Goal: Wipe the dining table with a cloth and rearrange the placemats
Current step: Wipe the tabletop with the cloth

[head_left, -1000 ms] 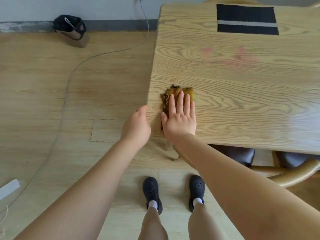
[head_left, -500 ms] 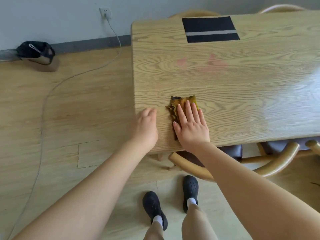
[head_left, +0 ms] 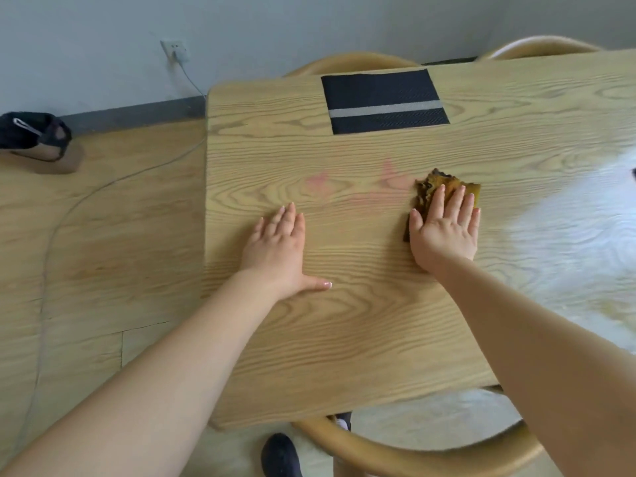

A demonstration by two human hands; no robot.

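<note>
Both arms stretched forward, bare. Left hand (head_left: 278, 247) flat, palm down, fingers together, thumb splayed out. Right hand (head_left: 445, 232) flat too, fingers spread, pressing down.

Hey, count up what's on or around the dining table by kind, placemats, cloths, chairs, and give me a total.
Placemats: 1, the black placemat with a grey stripe
Cloths: 1, the mustard cloth under the right hand
Chairs: 3, near chair, far chair, second far chair
Total: 5
</note>
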